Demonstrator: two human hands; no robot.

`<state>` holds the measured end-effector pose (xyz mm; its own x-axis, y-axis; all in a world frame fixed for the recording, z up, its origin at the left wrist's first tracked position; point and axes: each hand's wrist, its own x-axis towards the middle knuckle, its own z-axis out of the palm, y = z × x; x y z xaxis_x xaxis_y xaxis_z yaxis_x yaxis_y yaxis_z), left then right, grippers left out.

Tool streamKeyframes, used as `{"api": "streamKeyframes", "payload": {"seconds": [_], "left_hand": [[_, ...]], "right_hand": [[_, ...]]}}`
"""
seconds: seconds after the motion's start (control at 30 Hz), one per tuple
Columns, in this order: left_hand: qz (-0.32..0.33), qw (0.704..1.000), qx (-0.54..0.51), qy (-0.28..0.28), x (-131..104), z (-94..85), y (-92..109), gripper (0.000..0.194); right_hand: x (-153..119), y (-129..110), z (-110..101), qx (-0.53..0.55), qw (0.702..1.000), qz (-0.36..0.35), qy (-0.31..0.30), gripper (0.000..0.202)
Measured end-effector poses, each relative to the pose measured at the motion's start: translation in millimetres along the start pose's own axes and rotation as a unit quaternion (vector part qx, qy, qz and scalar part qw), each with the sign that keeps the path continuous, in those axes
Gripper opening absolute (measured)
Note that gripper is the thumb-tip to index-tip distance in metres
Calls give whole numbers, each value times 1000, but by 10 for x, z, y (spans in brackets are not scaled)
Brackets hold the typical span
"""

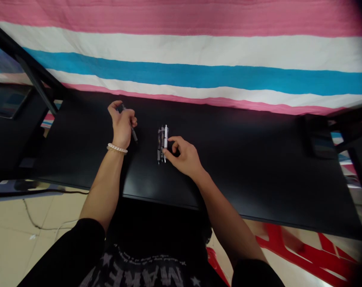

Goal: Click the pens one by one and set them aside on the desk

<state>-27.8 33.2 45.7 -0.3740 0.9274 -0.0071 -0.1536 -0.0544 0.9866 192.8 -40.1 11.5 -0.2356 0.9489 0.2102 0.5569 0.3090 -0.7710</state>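
Note:
Over the left part of the black tabletop, my left hand (122, 123) is closed around a dark pen (134, 133), whose lower end sticks out past the fingers. A white pen (165, 133) lies at the right side of a small row, close against several dark pens (159, 145). All of them point roughly away from me. My right hand (183, 156) is beside this row, thumb and index finger apart, their tips touching the white pen along its right side. The other right fingers are curled and partly hidden.
The black table (246, 167) stretches to both sides. A pink, white and blue striped cloth (198, 52) hangs along its back edge. Dark metal frame bars (37, 81) stand at the left. A red plastic stool (306, 255) is below the front right edge; cables (34, 223) lie on the floor.

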Motion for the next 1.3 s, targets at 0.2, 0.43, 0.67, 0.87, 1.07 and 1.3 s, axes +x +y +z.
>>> {"api": "streamKeyframes", "payload": {"seconds": [0.2, 0.43, 0.67, 0.87, 1.07, 1.3], "left_hand": [[204, 909, 356, -76, -35, -90, -265, 70], [231, 872, 433, 0, 8, -169, -313, 52], [147, 964, 217, -44, -63, 35, -249, 23], [-76, 967, -69, -234, -316, 270, -186, 47], [-66, 969, -144, -188, -381, 328, -172, 39], [-63, 976, -160, -132, -391, 376, -263, 33]], "right_hand": [[-31, -56, 2, -92, 995, -11, -37, 25], [-47, -71, -16, -121, 992, -18, -20, 12], [-25, -22, -10, 77, 994, 37, 69, 2], [-5, -122, 24, 363, 929, 76, -7, 29], [38, -116, 34, 405, 901, 153, -17, 43], [16, -115, 97, 268, 944, 100, 165, 20]]}}
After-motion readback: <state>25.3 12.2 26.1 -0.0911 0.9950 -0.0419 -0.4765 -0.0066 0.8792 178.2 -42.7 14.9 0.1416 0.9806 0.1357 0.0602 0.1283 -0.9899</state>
